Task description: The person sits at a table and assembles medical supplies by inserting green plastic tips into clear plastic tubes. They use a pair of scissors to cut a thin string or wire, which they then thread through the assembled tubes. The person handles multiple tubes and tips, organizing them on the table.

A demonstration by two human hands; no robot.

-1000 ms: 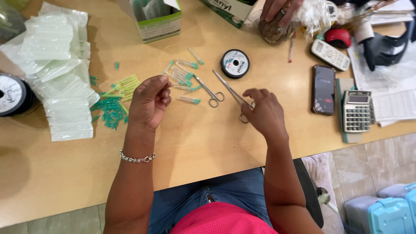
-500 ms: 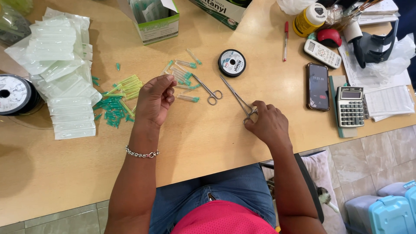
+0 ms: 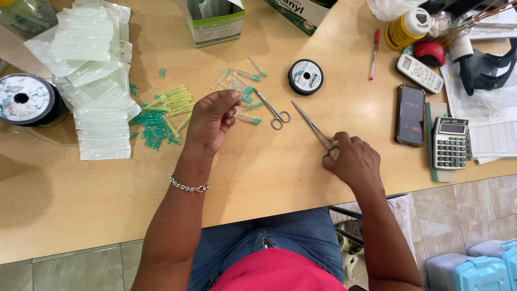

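My right hand (image 3: 353, 159) grips the ring handles of slim metal forceps (image 3: 312, 126) whose tips lie on the wooden table (image 3: 258, 172), pointing up and left. My left hand (image 3: 212, 118) hovers with fingers pinched together over loose green-capped needles (image 3: 242, 86); whether it holds one is hidden. Small scissors (image 3: 273, 110) lie between the two hands. A black spool of thread (image 3: 305, 76) sits just beyond the forceps tips.
Stacked clear packets (image 3: 91, 70) and a green cap pile (image 3: 153, 126) lie left, with a large spool (image 3: 24, 99) at the edge. Two boxes (image 3: 215, 21) stand at the back. A phone (image 3: 410, 114), calculator (image 3: 449, 143), remote (image 3: 420, 73), pen (image 3: 374, 54) and yellow bottle (image 3: 406, 27) crowd the right.
My right hand has slid right and down a little with the forceps, laying them flatter on the table. Another person's hand at the back has left the view. My left hand stays put.
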